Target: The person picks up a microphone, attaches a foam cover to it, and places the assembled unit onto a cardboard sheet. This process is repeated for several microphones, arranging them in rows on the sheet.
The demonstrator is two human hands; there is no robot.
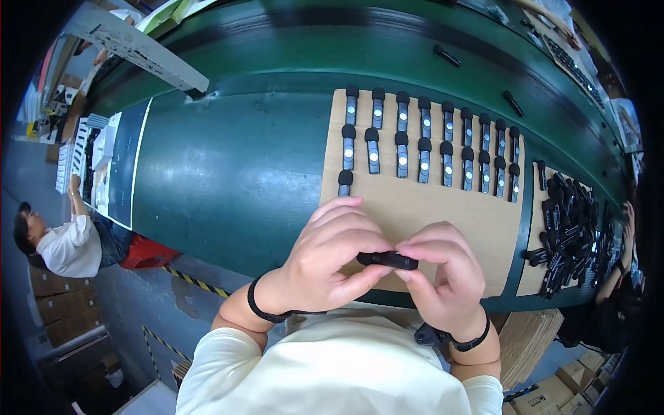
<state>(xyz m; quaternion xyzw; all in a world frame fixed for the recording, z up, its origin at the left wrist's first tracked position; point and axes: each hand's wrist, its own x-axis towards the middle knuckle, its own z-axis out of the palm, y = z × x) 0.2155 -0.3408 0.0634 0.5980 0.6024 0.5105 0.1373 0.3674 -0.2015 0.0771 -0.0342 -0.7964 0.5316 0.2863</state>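
A small black clip-on microphone (387,259) is held sideways between my two hands, just in front of my body. My left hand (339,256) pinches one end of it between thumb and fingers. The fingertips of my right hand (446,266) close on its other end. Beyond my hands lies a brown cardboard sheet (429,207) bearing rows of similar microphones with black foam tops (402,153), each showing a pale round spot. One more microphone (345,183) starts a nearer row at the sheet's left, close to my left hand.
A heap of black microphones (570,228) covers another cardboard piece at the right, beside a co-worker's hand (629,225). Two loose black microphones (513,104) lie on the far green belt. A metal post (138,52) stands far left. A person in white (72,242) sits leftward.
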